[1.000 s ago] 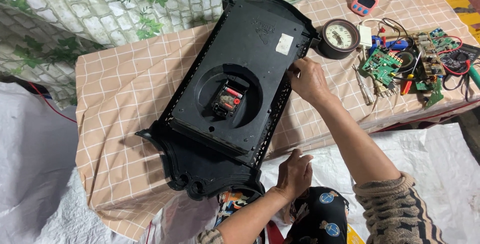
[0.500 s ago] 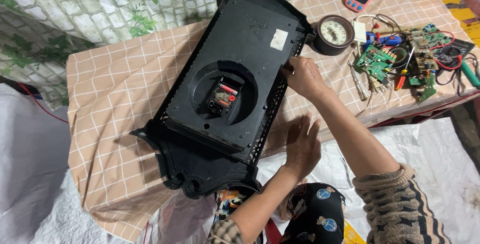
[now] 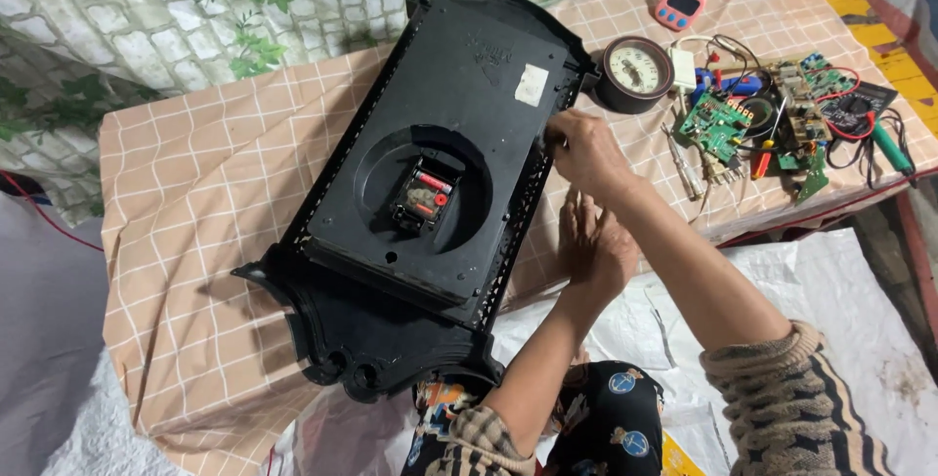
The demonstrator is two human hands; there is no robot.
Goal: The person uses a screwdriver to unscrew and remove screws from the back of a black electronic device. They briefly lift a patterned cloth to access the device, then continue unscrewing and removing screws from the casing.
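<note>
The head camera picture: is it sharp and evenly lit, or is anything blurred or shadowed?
Head view: soft, even light, no glare; the black clock case casts a faint shadow on the checked tablecloth; the left hand looks slightly blurred, the right hand sharper; table edges bow a little.

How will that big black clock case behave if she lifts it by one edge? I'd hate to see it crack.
The black clock case looks like moulded plastic, so probably stiff and fairly light. Its pierced side trim and scrolled base seem thin and may snap. It overhangs the table edge, so the right hand lifting one edge might tip it.
</note>
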